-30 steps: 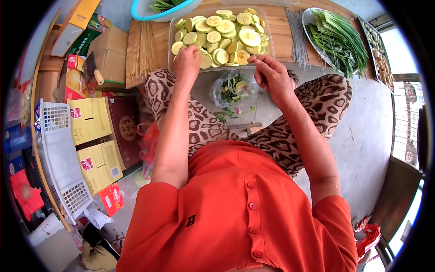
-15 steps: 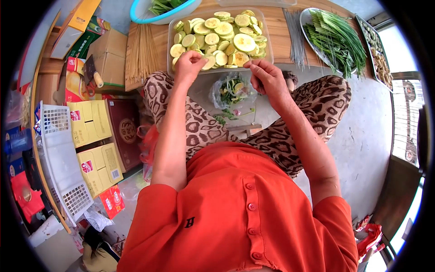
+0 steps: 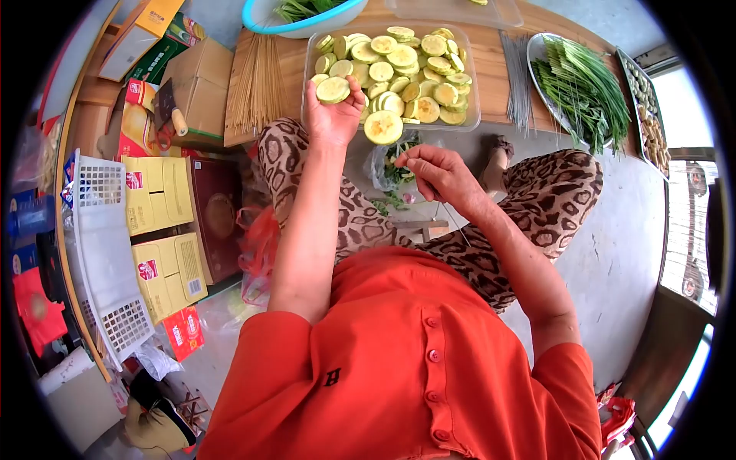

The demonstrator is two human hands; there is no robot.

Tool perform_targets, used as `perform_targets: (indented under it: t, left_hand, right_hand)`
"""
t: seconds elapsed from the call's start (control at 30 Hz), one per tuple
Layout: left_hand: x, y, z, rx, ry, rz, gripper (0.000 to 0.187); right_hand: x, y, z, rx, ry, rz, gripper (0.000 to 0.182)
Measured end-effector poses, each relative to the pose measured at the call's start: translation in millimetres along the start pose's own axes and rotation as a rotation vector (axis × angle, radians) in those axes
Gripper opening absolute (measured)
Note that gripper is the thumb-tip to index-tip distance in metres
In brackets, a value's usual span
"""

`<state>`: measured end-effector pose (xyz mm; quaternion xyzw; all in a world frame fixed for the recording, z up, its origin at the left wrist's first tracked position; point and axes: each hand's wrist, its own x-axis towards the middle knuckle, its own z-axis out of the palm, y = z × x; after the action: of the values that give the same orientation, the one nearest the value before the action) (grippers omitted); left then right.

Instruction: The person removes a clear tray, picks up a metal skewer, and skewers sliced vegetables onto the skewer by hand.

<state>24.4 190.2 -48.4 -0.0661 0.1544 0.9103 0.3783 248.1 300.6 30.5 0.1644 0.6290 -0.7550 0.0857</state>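
My left hand (image 3: 335,119) is turned palm up, with a pale green zucchini slice (image 3: 333,90) held at its fingers. Pinched in my right hand (image 3: 441,176) is a thin skewer (image 3: 458,224), its rear end trailing down toward my lap. Just beyond the right fingertips is another round slice (image 3: 383,127), which appears to be on the skewer; the contact point is not clear. Both hands are at the near edge of a clear plastic tub (image 3: 477,100) heaped with zucchini slices (image 3: 402,56).
Wooden skewers (image 3: 254,86) lie left of the tub on the table (image 3: 491,54), metal skewers (image 3: 518,80) to its right. Farther right are a plate of greens (image 3: 579,92) and a tray (image 3: 648,115). A blue-rimmed bowl (image 3: 307,24) stands behind; boxes (image 3: 161,195) are at left.
My left hand has turned palm up and now holds a slice. My right hand has moved down and slightly left, and a slice now shows between the hands. The view has shifted slightly.
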Motion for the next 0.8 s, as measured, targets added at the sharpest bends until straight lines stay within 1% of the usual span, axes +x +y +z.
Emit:
perform_targets:
  t: [0.1, 0.4, 0.8]
  left_hand:
    - [-1, -3, -1, -0.065, 0.002, -0.048, 0.057]
    - [1, -16, -1, -0.017, 0.006, -0.063, 0.062]
    - [4, -16, -2, -0.008, -0.010, -0.070, 0.065]
  right_hand:
    - [0, -2, 3, 0.001, -0.014, 0.009, 0.022]
    - [1, -1, 2, -0.058, -0.013, -0.027, 0.023]
    - [2, 2, 1, -0.023, -0.017, -0.011, 0.022]
